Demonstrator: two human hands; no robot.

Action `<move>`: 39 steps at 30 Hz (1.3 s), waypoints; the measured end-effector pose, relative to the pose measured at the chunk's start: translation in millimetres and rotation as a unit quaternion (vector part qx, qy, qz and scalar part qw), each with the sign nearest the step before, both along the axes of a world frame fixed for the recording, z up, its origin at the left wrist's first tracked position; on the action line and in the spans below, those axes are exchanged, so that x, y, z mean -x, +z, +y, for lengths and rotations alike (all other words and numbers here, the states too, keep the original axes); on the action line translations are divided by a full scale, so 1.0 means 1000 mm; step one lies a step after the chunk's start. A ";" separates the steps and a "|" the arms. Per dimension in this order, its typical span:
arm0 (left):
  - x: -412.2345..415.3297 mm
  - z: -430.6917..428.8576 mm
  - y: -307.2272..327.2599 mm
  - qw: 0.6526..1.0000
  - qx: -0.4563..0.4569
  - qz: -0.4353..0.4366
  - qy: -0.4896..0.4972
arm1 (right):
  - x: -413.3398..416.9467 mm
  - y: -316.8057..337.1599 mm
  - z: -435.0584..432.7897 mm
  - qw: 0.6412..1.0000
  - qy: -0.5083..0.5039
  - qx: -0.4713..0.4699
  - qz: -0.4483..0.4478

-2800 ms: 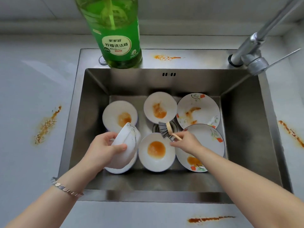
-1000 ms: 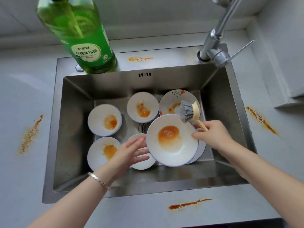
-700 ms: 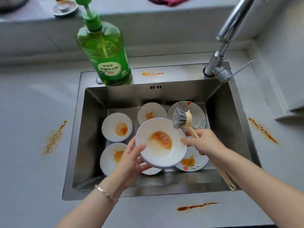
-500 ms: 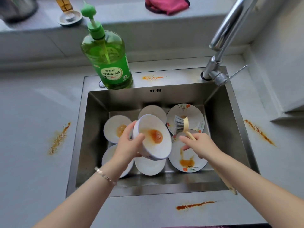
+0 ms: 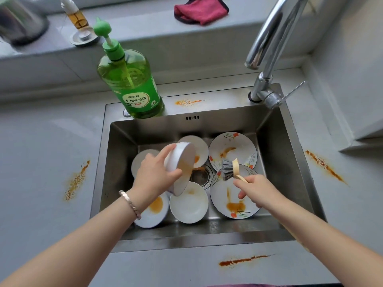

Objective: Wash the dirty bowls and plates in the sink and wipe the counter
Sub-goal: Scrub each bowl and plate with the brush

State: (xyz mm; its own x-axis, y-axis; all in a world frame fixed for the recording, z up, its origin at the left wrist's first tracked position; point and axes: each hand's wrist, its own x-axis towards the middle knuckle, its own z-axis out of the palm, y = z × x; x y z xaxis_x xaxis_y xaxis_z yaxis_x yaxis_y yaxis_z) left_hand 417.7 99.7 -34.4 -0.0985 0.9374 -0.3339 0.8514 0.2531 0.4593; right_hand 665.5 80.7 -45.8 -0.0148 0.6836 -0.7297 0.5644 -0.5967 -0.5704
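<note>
My left hand (image 5: pixel 154 172) grips a white bowl (image 5: pixel 182 160) tipped on its side over the drain (image 5: pixel 202 176), and orange sauce runs out of it. My right hand (image 5: pixel 256 190) holds a dish brush (image 5: pixel 229 169) by its wooden handle, bristles facing left, apart from the bowl. On the floor of the steel sink (image 5: pixel 290 183) lie several more white bowls, one clean-looking (image 5: pixel 188 203), one sauce-stained (image 5: pixel 153 210), and two flowered plates (image 5: pixel 233 151) (image 5: pixel 234 199) smeared with sauce.
A green dish soap bottle (image 5: pixel 130 83) stands on the sink's back rim, the faucet (image 5: pixel 267 48) at back right. Orange sauce streaks mark the counter at left (image 5: pixel 76 181), right (image 5: pixel 324 167), front (image 5: pixel 242 260) and behind the sink (image 5: pixel 187 102). A red cloth (image 5: pixel 200 11) lies on the ledge.
My left hand lifted a stained bowl from the sink and tilted it from face-up to on its side, so the sauce pours toward the drain. The brush stayed beside it.
</note>
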 end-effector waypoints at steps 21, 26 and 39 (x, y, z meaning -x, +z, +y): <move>-0.032 -0.072 0.025 0.843 0.045 -0.454 0.285 | 0.058 0.042 -0.003 0.878 0.386 -0.252 -0.131; -0.019 -0.069 0.033 0.841 0.004 -0.456 0.291 | 0.042 0.046 -0.028 0.873 0.413 -0.231 -0.114; -0.008 -0.070 0.035 0.813 0.025 -0.454 0.365 | 0.036 0.047 -0.017 0.905 0.397 -0.143 -0.050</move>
